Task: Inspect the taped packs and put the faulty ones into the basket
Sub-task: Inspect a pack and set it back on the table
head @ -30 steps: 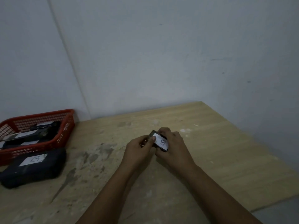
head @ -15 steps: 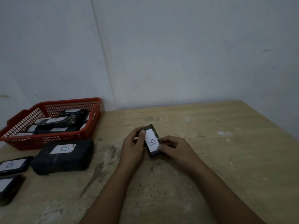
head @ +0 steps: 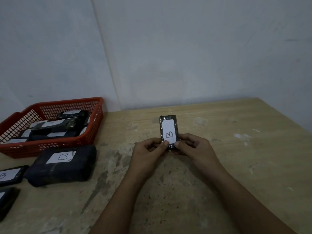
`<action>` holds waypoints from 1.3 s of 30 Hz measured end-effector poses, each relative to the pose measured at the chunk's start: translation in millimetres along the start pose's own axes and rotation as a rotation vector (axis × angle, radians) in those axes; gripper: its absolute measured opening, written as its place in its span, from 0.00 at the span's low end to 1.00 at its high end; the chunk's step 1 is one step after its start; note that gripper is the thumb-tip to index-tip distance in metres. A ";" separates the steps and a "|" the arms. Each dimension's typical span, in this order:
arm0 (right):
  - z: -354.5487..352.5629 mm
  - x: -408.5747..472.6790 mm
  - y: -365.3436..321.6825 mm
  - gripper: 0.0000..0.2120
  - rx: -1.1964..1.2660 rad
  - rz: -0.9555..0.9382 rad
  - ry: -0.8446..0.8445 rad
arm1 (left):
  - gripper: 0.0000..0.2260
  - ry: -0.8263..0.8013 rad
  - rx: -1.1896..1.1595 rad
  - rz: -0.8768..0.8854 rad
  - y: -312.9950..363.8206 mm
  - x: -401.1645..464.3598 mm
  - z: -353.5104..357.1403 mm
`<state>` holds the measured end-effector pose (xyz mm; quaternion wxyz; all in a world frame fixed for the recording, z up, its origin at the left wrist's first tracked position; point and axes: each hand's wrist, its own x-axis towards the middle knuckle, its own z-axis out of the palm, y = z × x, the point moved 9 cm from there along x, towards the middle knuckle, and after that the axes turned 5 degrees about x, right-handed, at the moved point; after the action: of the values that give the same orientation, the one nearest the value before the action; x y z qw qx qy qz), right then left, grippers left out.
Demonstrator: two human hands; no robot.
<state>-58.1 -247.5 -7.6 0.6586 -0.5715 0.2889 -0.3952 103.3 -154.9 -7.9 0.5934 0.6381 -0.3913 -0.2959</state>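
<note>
Two hands (head: 170, 149) pinch one pack (head: 168, 127); three packs (head: 62, 164) beside basket (head: 94, 132).

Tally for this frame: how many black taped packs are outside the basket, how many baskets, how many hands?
Packs outside basket: 4 (held, large, two at left edge)
Red basket: 1
Hands: 2 (left, right)
Total: 7

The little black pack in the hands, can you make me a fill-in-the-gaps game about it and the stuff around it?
1. The small pack is held by ____ hands.
2. The letter on its white label is ____.
3. The basket is coloured ____.
4. The big pack lies on the ____ in front of the basket.

Missing words: two (both); B; red; table
</note>
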 end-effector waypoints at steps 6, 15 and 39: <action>-3.2 -0.7 -2.5 0.12 -0.016 -0.006 -0.005 | 0.06 -0.014 -0.050 -0.025 -0.2 -0.9 1.2; -14.1 -2.7 -12.7 0.05 -0.037 -0.061 0.108 | 0.08 -0.116 -0.025 -0.010 1.3 -3.7 9.5; 6.2 -10.3 -12.9 0.04 -0.159 -0.044 0.007 | 0.11 0.076 -0.191 -0.115 0.3 -3.2 -2.5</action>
<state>-60.7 -235.8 5.5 0.6012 -0.6268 0.3091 -0.3875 103.7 -150.8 -7.5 0.6477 0.6110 -0.3013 -0.3411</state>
